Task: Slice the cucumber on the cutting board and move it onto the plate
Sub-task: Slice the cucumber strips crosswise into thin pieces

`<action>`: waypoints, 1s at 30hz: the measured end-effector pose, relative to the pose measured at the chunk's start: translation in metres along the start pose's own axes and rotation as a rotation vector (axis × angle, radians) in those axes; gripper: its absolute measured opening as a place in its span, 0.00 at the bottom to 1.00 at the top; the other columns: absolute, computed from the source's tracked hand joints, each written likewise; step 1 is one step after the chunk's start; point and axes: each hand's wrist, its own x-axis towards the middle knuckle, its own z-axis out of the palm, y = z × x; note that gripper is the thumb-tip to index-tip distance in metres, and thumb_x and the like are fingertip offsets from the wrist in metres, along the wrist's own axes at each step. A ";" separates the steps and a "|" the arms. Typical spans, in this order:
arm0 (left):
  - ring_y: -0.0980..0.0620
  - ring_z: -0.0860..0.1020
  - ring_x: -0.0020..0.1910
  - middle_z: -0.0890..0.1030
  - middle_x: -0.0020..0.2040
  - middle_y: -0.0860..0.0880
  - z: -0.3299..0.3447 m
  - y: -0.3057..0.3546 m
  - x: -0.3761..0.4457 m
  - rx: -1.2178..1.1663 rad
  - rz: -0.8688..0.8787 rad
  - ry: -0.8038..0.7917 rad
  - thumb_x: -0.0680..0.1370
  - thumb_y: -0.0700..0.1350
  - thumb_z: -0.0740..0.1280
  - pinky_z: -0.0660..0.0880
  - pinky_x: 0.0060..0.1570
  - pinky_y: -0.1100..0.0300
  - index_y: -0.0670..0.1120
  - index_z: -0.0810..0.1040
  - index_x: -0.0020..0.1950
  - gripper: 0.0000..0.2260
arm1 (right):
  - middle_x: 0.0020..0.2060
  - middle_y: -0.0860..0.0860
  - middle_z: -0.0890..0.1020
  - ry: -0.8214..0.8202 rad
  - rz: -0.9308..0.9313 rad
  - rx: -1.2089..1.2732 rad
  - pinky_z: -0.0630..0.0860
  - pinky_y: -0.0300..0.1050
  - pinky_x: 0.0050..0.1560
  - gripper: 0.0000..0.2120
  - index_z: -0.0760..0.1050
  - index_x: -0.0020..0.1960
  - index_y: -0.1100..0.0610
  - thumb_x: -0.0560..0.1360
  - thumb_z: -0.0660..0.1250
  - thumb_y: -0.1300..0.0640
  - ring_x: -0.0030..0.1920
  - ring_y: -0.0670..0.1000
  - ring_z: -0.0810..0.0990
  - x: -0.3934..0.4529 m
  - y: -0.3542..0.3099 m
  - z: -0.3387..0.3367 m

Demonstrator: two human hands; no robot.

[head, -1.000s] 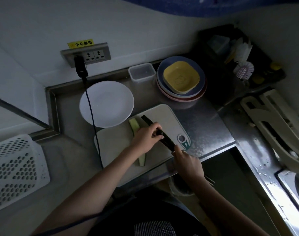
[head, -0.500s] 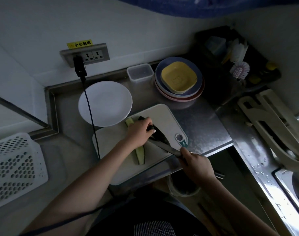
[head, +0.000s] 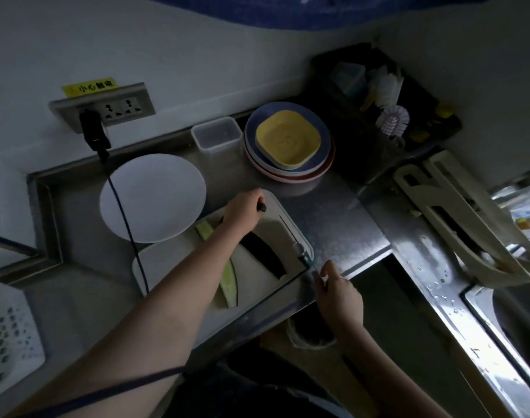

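A white cutting board lies on the steel counter. On it are two lengthwise cucumber halves. The pale half lies cut side up, partly under my left forearm. The dark half lies skin up to its right. My left hand grips the far end of the dark half. My right hand holds a knife by its handle at the board's near right corner, the thin blade running along the right edge. The white plate sits just beyond the board's left part, bare.
A black cable from the wall socket crosses the plate and the board's left end. Stacked plates with a yellow dish and a clear container stand behind. A white basket is left; a rack and sink are right.
My left hand slid to the far end of the dark cucumber half. My right hand drew the knife away from the cucumber to the board's right edge.
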 end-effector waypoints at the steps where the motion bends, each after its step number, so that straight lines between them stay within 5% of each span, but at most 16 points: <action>1: 0.45 0.79 0.51 0.81 0.52 0.46 0.003 0.000 0.002 0.025 0.010 -0.021 0.75 0.41 0.69 0.76 0.50 0.50 0.46 0.75 0.55 0.09 | 0.36 0.46 0.76 -0.002 0.012 0.011 0.70 0.40 0.27 0.05 0.62 0.49 0.50 0.81 0.58 0.51 0.30 0.46 0.74 0.001 -0.002 0.001; 3: 0.44 0.78 0.56 0.80 0.57 0.45 0.007 -0.002 0.000 0.004 0.025 -0.036 0.76 0.39 0.67 0.75 0.54 0.50 0.45 0.74 0.62 0.15 | 0.35 0.45 0.75 0.003 0.022 0.048 0.65 0.38 0.25 0.06 0.62 0.49 0.50 0.81 0.58 0.50 0.29 0.45 0.72 0.002 -0.005 0.003; 6: 0.42 0.77 0.57 0.79 0.59 0.41 0.005 -0.018 -0.018 -0.085 -0.001 0.077 0.77 0.35 0.61 0.75 0.55 0.48 0.47 0.70 0.69 0.20 | 0.33 0.43 0.74 0.034 0.029 0.117 0.70 0.40 0.26 0.06 0.65 0.51 0.51 0.80 0.59 0.50 0.29 0.45 0.74 0.000 -0.008 0.004; 10: 0.40 0.79 0.54 0.80 0.57 0.39 -0.008 -0.062 -0.058 0.100 0.210 0.137 0.67 0.24 0.63 0.73 0.56 0.48 0.42 0.78 0.61 0.25 | 0.33 0.45 0.76 0.053 0.016 0.218 0.79 0.49 0.30 0.04 0.65 0.50 0.50 0.79 0.60 0.52 0.30 0.47 0.77 -0.005 -0.013 0.005; 13: 0.40 0.80 0.55 0.80 0.58 0.40 -0.021 -0.086 -0.076 0.353 0.364 0.032 0.58 0.23 0.70 0.69 0.59 0.40 0.40 0.81 0.58 0.29 | 0.35 0.48 0.78 0.046 -0.021 0.253 0.79 0.54 0.31 0.04 0.65 0.51 0.50 0.79 0.60 0.51 0.31 0.50 0.79 -0.004 -0.017 0.011; 17: 0.43 0.72 0.66 0.75 0.65 0.41 -0.046 -0.085 -0.088 0.552 0.363 -0.137 0.67 0.28 0.67 0.56 0.69 0.40 0.41 0.75 0.67 0.28 | 0.37 0.49 0.80 0.018 -0.045 0.264 0.80 0.56 0.33 0.05 0.64 0.51 0.47 0.78 0.57 0.47 0.33 0.53 0.80 -0.004 -0.022 0.017; 21: 0.43 0.69 0.50 0.78 0.43 0.42 -0.049 -0.090 -0.091 0.747 0.523 -0.066 0.51 0.30 0.74 0.67 0.60 0.36 0.42 0.82 0.46 0.24 | 0.38 0.52 0.81 0.031 -0.054 0.255 0.79 0.55 0.35 0.08 0.65 0.49 0.50 0.79 0.58 0.46 0.34 0.55 0.80 -0.005 -0.023 0.018; 23: 0.44 0.68 0.47 0.76 0.39 0.43 -0.052 -0.090 -0.091 0.768 0.578 -0.050 0.50 0.31 0.75 0.70 0.59 0.39 0.42 0.81 0.40 0.21 | 0.39 0.52 0.82 0.038 -0.055 0.246 0.79 0.54 0.35 0.08 0.65 0.49 0.51 0.79 0.59 0.47 0.35 0.57 0.80 -0.005 -0.022 0.017; 26: 0.43 0.74 0.48 0.77 0.43 0.45 -0.053 -0.086 -0.097 0.755 0.544 -0.167 0.56 0.35 0.75 0.72 0.60 0.49 0.43 0.79 0.47 0.20 | 0.38 0.52 0.81 0.037 -0.051 0.246 0.78 0.53 0.35 0.07 0.64 0.49 0.49 0.79 0.59 0.47 0.35 0.57 0.80 -0.004 -0.019 0.016; 30: 0.47 0.71 0.56 0.74 0.56 0.47 -0.053 -0.073 -0.116 0.801 0.320 -0.339 0.74 0.36 0.63 0.64 0.47 0.58 0.45 0.67 0.60 0.16 | 0.38 0.50 0.80 0.042 -0.057 0.256 0.79 0.53 0.33 0.06 0.65 0.49 0.49 0.79 0.58 0.47 0.33 0.54 0.79 -0.002 -0.017 0.015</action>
